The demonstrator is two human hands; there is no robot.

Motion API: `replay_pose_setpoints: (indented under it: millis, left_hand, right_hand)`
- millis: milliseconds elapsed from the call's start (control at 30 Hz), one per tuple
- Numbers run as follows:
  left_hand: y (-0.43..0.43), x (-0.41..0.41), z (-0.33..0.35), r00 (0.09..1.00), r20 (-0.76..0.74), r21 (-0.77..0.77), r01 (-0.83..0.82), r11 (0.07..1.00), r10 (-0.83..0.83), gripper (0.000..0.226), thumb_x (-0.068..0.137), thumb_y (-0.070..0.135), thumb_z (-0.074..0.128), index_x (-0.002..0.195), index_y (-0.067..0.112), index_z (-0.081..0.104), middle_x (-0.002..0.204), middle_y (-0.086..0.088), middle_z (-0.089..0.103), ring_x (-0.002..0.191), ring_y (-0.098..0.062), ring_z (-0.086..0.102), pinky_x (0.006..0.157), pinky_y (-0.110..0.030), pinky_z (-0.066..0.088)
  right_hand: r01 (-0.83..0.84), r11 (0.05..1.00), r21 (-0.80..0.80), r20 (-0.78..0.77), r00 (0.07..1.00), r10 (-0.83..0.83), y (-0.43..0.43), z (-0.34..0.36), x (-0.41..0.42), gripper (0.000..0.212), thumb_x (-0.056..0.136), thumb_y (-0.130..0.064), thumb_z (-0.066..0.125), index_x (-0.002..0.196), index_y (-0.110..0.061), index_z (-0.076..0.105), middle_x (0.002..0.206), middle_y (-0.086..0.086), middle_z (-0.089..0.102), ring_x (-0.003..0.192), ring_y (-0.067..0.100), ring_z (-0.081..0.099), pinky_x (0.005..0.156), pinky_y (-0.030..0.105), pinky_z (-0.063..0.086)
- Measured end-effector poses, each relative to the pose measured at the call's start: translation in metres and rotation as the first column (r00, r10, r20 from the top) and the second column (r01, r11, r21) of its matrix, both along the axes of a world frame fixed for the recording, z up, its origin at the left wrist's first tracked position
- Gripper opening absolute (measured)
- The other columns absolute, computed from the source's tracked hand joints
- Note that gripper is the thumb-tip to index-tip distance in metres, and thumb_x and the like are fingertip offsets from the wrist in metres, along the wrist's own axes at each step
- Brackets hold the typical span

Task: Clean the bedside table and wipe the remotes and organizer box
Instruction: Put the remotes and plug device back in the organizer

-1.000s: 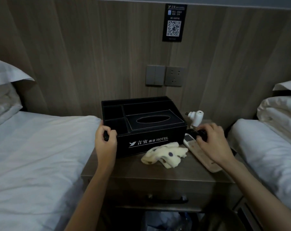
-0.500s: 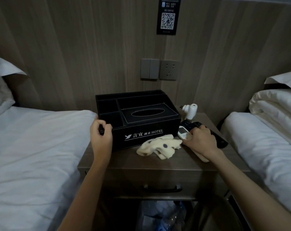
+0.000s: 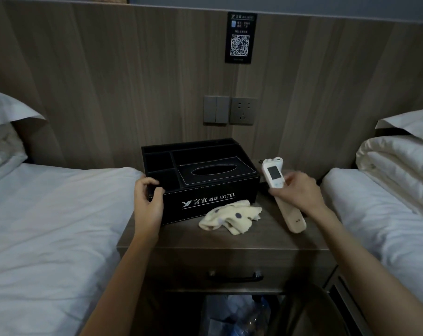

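**A:** What is the organizer box [image 3: 205,187] like?

**B:** It's black and leather-look with pale stitching. It's rectangular, with open compartments and an oval tissue slot, and it sits at the back left of the wood-grain bedside table [image 3: 230,241].

**A:** And the hands?

**B:** The left hand [image 3: 147,204] curls over the box's front left corner and grips the rim. The right hand [image 3: 300,192] grasps the slim white remote [image 3: 274,175] around its middle, screen end up, just right of the box.

**A:** Any room to move?

**B:** A crumpled spotted cloth [image 3: 230,218] lies in front of the box. A strip of tabletop shows before the front edge, and white beds hem in both sides.
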State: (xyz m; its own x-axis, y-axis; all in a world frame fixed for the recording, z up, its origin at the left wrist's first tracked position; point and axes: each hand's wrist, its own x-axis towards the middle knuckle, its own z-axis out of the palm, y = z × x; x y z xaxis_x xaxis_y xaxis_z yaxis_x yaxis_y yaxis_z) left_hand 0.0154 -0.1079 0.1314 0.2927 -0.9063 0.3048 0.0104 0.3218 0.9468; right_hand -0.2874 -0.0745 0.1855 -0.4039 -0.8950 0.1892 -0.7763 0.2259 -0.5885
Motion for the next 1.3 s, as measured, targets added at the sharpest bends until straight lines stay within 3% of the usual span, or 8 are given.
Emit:
replay_pose_setpoints:
  millis: [100,167,300,567,733,967,1067,1300]
  left_hand:
    - [0.001,0.0,0.002,0.998,-0.067,-0.013,0.015,1.0,-0.016,0.049,0.092,-0.001,0.05,0.134,0.024,0.045,0.138,0.01,0.047,0.126,-0.002,0.045,0.099,-0.018,0.038]
    - [0.002,0.001,0.004,0.997,-0.069,0.001,0.021,1.0,-0.021,0.06,0.094,0.001,0.051,0.148,0.021,0.033,0.15,0.009,0.037,0.135,-0.001,0.035,0.102,-0.013,0.032]
    - [0.006,0.004,0.003,0.998,-0.043,0.011,0.042,0.999,-0.041,0.056,0.096,0.008,0.055,0.147,0.019,0.035,0.139,0.017,0.04,0.122,0.007,0.038,0.08,0.006,0.034]
    - [0.009,0.014,0.006,0.996,-0.007,0.028,0.086,0.996,-0.085,0.057,0.093,0.017,0.061,0.145,0.023,0.038,0.129,0.022,0.043,0.121,0.004,0.04,0.077,0.004,0.037]
    - [0.003,0.017,0.0,0.997,0.003,-0.013,0.082,0.997,-0.082,0.058,0.09,0.013,0.063,0.144,0.015,0.041,0.128,0.017,0.048,0.122,0.0,0.044,0.078,0.004,0.037]
    - [-0.002,0.022,-0.007,0.994,-0.015,-0.038,0.105,0.994,-0.105,0.059,0.087,0.011,0.067,0.142,0.012,0.044,0.129,0.013,0.055,0.111,0.018,0.051,0.086,-0.002,0.04]
    - [-0.004,0.023,-0.011,0.995,-0.016,-0.026,0.102,0.994,-0.103,0.06,0.087,0.014,0.068,0.142,0.014,0.045,0.133,0.007,0.057,0.119,0.006,0.053,0.093,-0.009,0.044]
    - [-0.006,0.023,-0.011,0.998,0.024,-0.021,0.065,0.998,-0.064,0.059,0.086,0.012,0.068,0.141,0.014,0.046,0.129,0.011,0.057,0.111,0.017,0.052,0.086,-0.003,0.041]
  right_hand:
    - [-0.099,0.98,-0.172,0.068,0.991,0.112,0.012,0.03,0.021,0.034,0.073,-0.035,0.079,0.101,-0.019,0.067,0.092,-0.006,0.064,0.089,0.014,0.061,0.076,0.029,0.048]
    - [-0.19,0.947,-0.257,0.073,0.974,0.215,0.019,0.051,0.041,0.043,0.076,-0.037,0.078,0.113,-0.018,0.067,0.099,-0.009,0.064,0.091,0.01,0.061,0.077,0.026,0.048]
    - [-0.312,0.879,-0.36,0.134,0.915,0.379,0.014,0.082,0.089,0.042,0.074,-0.04,0.079,0.112,-0.024,0.068,0.091,-0.023,0.061,0.091,0.001,0.061,0.082,0.025,0.051]
    - [-0.336,0.807,-0.486,0.227,0.843,0.487,-0.044,0.101,0.178,0.053,0.07,-0.038,0.081,0.114,-0.019,0.057,0.098,-0.014,0.06,0.088,-0.001,0.058,0.072,0.015,0.045]
    - [-0.319,0.799,-0.51,0.248,0.835,0.492,-0.078,0.092,0.209,0.057,0.069,-0.038,0.083,0.113,-0.018,0.052,0.103,-0.009,0.059,0.094,0.007,0.059,0.078,0.024,0.05]
    - [-0.371,0.837,-0.403,0.133,0.881,0.454,-0.114,0.063,0.226,0.061,0.065,-0.037,0.085,0.11,-0.016,0.05,0.112,0.001,0.061,0.101,0.018,0.061,0.083,0.038,0.054]
    - [-0.401,0.857,-0.324,0.066,0.894,0.443,-0.122,0.048,0.23,0.065,0.062,-0.041,0.086,0.109,-0.016,0.049,0.113,0.002,0.062,0.102,0.021,0.062,0.083,0.044,0.054]
    - [-0.444,0.848,-0.289,-0.022,0.889,0.458,-0.13,0.025,0.229,0.06,0.066,-0.042,0.085,0.106,-0.01,0.055,0.104,0.004,0.064,0.096,0.021,0.061,0.075,0.036,0.052]
